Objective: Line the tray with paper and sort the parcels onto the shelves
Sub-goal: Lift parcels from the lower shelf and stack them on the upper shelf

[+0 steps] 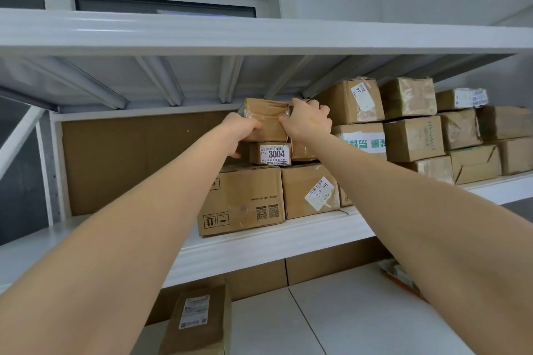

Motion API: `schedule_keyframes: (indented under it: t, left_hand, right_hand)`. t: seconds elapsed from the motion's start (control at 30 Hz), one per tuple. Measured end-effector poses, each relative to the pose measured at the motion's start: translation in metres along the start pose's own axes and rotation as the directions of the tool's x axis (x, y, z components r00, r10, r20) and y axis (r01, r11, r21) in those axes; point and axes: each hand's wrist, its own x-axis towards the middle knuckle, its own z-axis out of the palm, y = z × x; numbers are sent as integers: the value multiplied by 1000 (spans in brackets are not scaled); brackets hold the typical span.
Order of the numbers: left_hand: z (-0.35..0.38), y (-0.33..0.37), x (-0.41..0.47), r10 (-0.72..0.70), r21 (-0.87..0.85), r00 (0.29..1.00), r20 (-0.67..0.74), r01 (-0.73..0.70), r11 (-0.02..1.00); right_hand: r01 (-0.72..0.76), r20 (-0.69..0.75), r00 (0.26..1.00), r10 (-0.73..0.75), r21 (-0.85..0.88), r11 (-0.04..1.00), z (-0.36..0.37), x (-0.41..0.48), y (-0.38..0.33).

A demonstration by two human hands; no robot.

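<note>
A small taped brown parcel (266, 115) sits at the top of a stack on the middle shelf (259, 242). My left hand (242, 131) grips its lower left side and my right hand (310, 119) holds its right edge. Directly beneath it lies a small box labelled 3004 (271, 153), which rests on a large carton (245, 199). Another carton with a skewed barcode label (310, 192) stands beside that one. No tray or paper is in view.
Several more cartons (415, 130) fill the right part of the same shelf. The upper shelf (259, 34) hangs close above the stack. To the left, brown backing board (138, 164) shows. A labelled parcel (199, 320) stands on the lower shelf.
</note>
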Motion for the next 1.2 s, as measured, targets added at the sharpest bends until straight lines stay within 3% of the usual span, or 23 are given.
schedule_keyframes:
  t: [0.7,0.83,0.97,1.1,1.2]
  left_hand:
    - [3,9,-24,149,142,988,-43,-142,980]
    - [2,11,-37,186,284,975,-118,-147,948]
    - [-1,5,-53,305,472,921,-241,-164,866]
    - [6,0,-78,474,505,826,-307,-280,816]
    - [21,-9,-102,560,523,780,-279,-366,770]
  right_hand:
    - [-35,54,998,30,95,995,-22,-43,10]
    - [-45,74,997,37,105,994,-28,-52,14]
    - [-54,78,996,44,130,990,-31,-67,15]
    - [-53,49,998,46,167,985,-36,-84,18]
    - [-29,28,999,23,214,976,-39,-103,24]
